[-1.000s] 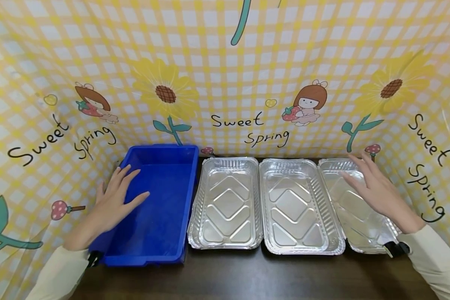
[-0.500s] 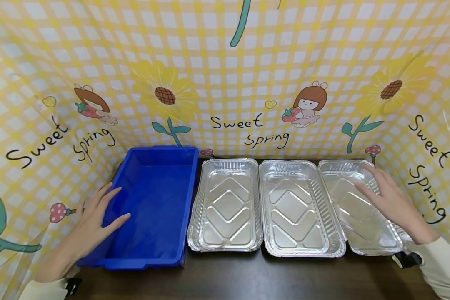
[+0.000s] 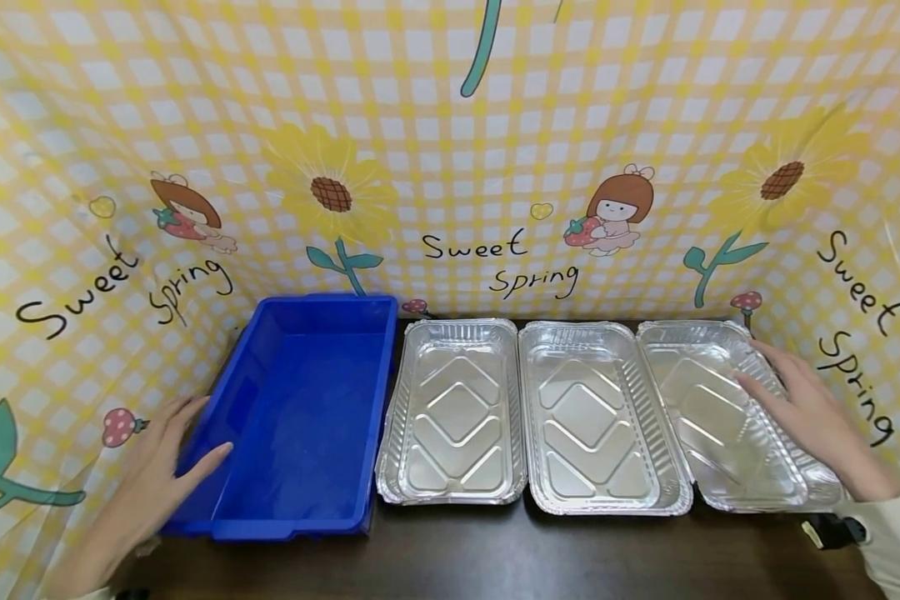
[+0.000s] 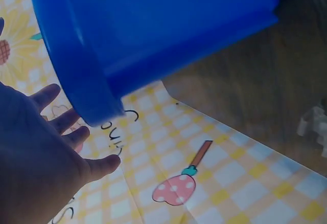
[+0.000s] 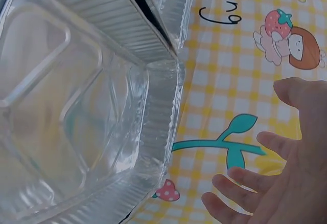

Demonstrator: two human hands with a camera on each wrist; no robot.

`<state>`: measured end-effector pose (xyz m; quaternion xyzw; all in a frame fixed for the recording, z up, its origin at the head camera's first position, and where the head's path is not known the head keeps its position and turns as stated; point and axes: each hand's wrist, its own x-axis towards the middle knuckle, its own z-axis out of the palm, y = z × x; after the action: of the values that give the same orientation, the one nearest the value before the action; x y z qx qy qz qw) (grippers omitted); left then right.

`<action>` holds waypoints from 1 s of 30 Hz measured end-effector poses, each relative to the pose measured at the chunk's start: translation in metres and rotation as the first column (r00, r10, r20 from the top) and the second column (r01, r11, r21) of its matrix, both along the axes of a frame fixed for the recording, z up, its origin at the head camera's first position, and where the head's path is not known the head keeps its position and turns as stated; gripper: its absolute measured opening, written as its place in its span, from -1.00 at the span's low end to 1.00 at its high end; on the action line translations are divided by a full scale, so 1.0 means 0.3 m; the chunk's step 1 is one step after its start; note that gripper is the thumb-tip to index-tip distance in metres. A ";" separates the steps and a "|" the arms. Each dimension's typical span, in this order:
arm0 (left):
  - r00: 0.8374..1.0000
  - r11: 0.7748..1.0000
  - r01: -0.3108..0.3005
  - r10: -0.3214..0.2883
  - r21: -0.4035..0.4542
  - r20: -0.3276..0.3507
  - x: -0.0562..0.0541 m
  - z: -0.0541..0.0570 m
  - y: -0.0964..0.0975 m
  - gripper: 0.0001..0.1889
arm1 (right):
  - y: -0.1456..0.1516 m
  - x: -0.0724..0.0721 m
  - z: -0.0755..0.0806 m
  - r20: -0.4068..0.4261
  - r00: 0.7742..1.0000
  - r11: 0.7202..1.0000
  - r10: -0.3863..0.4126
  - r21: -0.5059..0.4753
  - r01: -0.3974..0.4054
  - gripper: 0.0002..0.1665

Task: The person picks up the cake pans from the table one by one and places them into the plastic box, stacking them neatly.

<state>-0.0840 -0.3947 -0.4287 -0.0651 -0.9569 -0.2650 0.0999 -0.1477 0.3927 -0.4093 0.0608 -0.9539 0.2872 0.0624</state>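
A deep blue plastic bin (image 3: 307, 417) stands at the left of the table. At its left rim is my left hand (image 3: 150, 479), thumb spread from the fingers and nothing in it. In the left wrist view, that hand's fingers (image 4: 66, 119) extend right beside the bin's wall (image 4: 66, 65). At the right end of the row lies a foil tray (image 3: 712, 408), its long right side partly covered by my right hand (image 3: 810, 412). The right wrist view has my right hand (image 5: 276, 173) with fingers apart, holding nothing, beside the foil tray (image 5: 76, 101).
Two more foil trays stand in the row, a left one (image 3: 461, 417) beside the bin and a middle one (image 3: 592, 417). Dark wooden table (image 3: 450, 550) shows in front of them. A yellow checked cloth (image 3: 450, 150) with printed flowers hangs behind and along both sides.
My left hand has drawn down and left, from over the bin to its left rim. My right hand has shifted right and down, uncovering more of the right foil tray.
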 end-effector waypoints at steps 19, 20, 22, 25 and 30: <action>0.999 0.998 0.029 -0.027 -0.049 0.042 -0.047 -0.053 -0.075 -0.19 | 0.112 0.037 -0.050 0.002 0.998 0.998 -0.067 0.018 0.067 -0.18; 0.999 0.998 0.033 -0.030 -0.054 0.046 -0.053 -0.052 -0.077 -0.19 | 0.117 0.039 -0.053 0.008 0.997 0.997 -0.072 0.019 0.072 -0.18; 0.998 0.997 0.041 -0.038 -0.064 0.049 -0.065 -0.055 -0.081 -0.18 | 0.133 0.042 -0.057 0.025 0.996 0.996 -0.087 0.028 0.086 -0.17; 0.997 0.996 0.061 -0.058 -0.065 0.060 -0.081 -0.055 -0.088 -0.17 | 0.160 0.046 -0.066 0.039 0.993 0.993 -0.114 0.043 0.112 -0.16; 0.992 0.996 0.070 -0.063 -0.062 0.110 -0.101 -0.056 -0.094 -0.17 | 0.199 0.054 -0.084 0.055 0.983 0.982 -0.175 0.078 0.170 -0.12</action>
<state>-0.1142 -0.4231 -0.4454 -0.0861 -0.9663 -0.2396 0.0371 -0.1316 0.4525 -0.4344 -0.0288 -0.9669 0.2473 0.0553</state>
